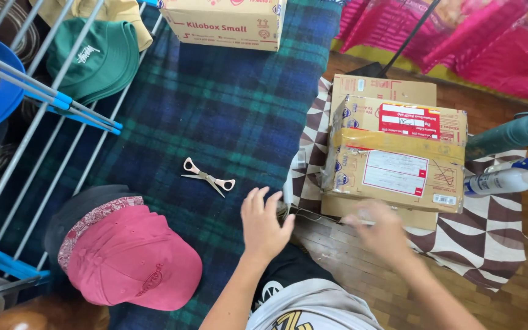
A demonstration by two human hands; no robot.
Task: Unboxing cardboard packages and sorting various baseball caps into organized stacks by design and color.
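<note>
Plaid blanket (227, 116), worn taped cardboard box (395, 159) beside both hands (322, 229).

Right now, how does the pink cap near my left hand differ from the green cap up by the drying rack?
The pink cap is pink with a patterned red band at its back edge; the green cap is plain dark green with a small white mark. The pink cap lies in full view on the plaid blanket, close to the left hand. The green cap sits far off, partly behind the drying rack bars. Both are brimmed caps.
</note>
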